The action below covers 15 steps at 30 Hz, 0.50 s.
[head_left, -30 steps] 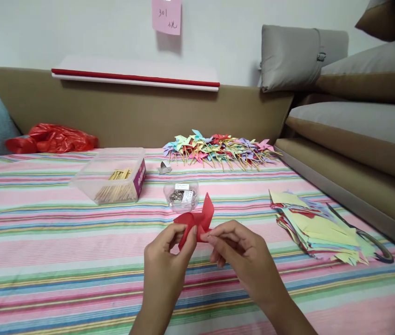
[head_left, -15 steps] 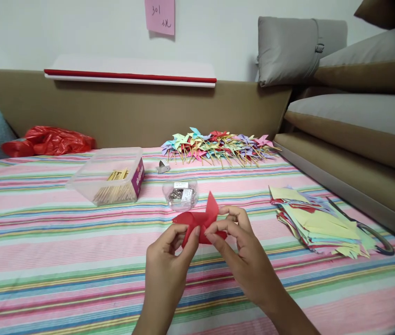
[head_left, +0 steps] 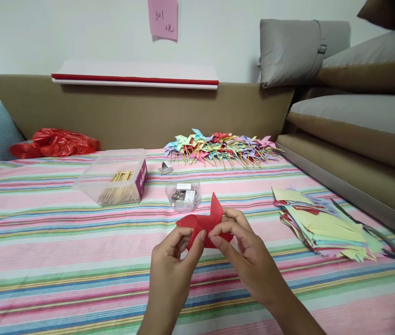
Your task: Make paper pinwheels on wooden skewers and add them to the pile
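Observation:
A red paper pinwheel (head_left: 204,223) is held in front of me above the striped cloth (head_left: 61,251). My left hand (head_left: 173,270) pinches its middle from the left, thumb in front. From the right, my right hand (head_left: 244,256) closes its thumb and fingers round the right-hand blades. Just behind the pinwheel sits a small clear tub of metal pins (head_left: 183,195).
A clear box of wooden sticks (head_left: 114,179) stands at the back left. A heap of finished coloured pinwheels (head_left: 220,149) lies at the back. Cut paper squares (head_left: 323,225) and scissors (head_left: 375,230) lie on the right. A red bag (head_left: 54,142) and sofa cushions (head_left: 351,130) border the cloth.
My right hand moved from pinching at the pinwheel's centre to gripping its right blades. The paper now looks more folded in toward the middle. The view shifted slightly.

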### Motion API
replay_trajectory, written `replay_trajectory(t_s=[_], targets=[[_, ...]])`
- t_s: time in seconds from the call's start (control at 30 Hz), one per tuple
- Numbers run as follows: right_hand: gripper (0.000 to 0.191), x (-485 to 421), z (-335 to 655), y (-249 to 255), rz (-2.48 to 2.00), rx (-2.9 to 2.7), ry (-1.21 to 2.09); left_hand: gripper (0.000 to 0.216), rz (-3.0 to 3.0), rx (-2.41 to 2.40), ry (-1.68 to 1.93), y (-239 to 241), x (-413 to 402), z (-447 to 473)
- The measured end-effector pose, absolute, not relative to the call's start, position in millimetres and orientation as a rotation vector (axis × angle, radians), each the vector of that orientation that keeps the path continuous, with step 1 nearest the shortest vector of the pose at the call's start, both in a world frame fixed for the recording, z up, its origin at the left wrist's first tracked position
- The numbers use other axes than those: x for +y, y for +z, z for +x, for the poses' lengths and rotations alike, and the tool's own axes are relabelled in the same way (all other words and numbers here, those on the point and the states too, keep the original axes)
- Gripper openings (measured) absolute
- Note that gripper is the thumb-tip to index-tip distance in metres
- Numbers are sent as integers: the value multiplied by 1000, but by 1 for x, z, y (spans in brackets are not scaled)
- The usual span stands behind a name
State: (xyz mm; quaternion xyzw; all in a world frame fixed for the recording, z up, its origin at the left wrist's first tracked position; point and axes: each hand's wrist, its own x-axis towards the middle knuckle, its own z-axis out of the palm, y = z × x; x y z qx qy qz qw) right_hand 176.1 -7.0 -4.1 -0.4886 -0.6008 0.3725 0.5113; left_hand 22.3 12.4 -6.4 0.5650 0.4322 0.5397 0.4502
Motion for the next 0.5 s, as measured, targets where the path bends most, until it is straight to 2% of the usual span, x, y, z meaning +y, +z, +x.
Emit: replay_trajectory(t_s=[0.17,0.5], targets=[[10,-5,177,-5,-1137,-1430,928,21,1416,1064,1335,-8,11,22],[12,-7,178,-4,-1146,-1479,911,22,1441,1075,1348,-10,12,22]])
